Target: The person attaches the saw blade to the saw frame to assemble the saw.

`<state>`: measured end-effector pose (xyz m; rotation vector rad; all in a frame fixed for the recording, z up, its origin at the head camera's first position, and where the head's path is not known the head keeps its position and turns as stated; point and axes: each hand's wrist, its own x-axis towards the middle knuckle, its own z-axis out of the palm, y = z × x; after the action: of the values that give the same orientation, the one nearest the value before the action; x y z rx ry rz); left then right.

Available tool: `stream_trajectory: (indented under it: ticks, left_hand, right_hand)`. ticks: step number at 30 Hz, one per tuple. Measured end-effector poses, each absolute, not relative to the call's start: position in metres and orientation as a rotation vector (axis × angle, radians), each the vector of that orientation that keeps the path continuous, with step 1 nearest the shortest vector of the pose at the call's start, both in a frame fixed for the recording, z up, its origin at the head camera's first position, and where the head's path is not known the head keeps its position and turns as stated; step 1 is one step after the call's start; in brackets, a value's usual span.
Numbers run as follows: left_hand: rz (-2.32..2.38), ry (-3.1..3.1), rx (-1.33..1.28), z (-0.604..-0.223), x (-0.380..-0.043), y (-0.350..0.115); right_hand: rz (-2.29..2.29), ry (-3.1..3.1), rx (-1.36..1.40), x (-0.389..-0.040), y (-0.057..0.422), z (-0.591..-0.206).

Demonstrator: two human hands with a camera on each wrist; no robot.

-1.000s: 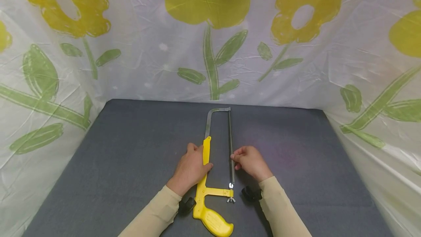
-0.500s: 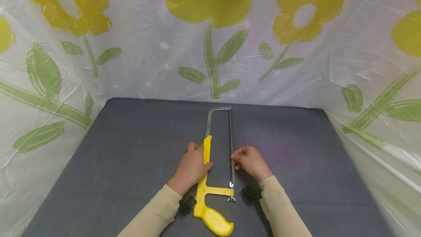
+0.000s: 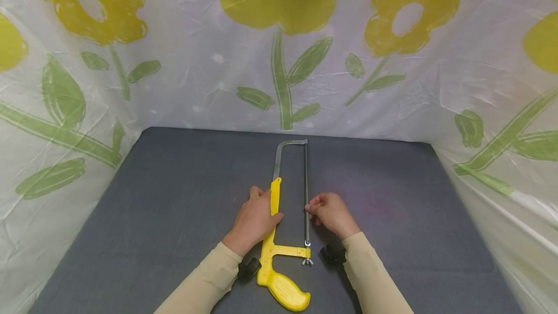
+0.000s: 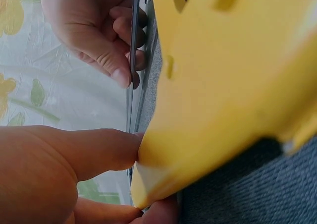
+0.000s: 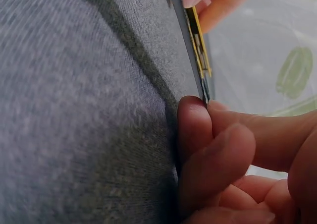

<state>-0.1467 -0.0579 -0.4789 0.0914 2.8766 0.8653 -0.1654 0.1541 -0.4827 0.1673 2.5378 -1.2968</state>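
A hacksaw with a yellow frame (image 3: pixel 267 256) and a grey metal front bow lies on the table, its handle (image 3: pixel 287 292) toward me. My left hand (image 3: pixel 253 219) grips the yellow frame between thumb and fingers, also seen close up in the left wrist view around the yellow frame (image 4: pixel 218 85). The thin blade (image 3: pixel 306 173) runs along the right side, from the bow's tip to the holder by the wing nut (image 3: pixel 307 261). Between thumb and forefinger, my right hand (image 3: pixel 333 214) pinches the blade about two thirds down. Whether its near end sits on the pin is too small to tell.
A dark grey cloth covers the table (image 3: pixel 183 173). Behind it and at both sides hangs a white curtain (image 3: pixel 187 86) printed with yellow flowers. Black wrist cameras sit at each wrist, the left one (image 3: pixel 249 269) close beside the saw's frame.
The blade's near end has shifted slightly left, from beside the holder to in line with it. Both hands keep their holds; the whole view has drifted a little.
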Motion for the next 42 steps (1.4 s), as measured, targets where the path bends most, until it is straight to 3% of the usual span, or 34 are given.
stream_trajectory:
  ticks: [42]
  left_hand:
    - [0.863,2.930,0.051,-0.494,-0.132,-0.044]
  right_hand:
    - [-1.080,2.704,0.025,-0.159,0.166,-0.495]
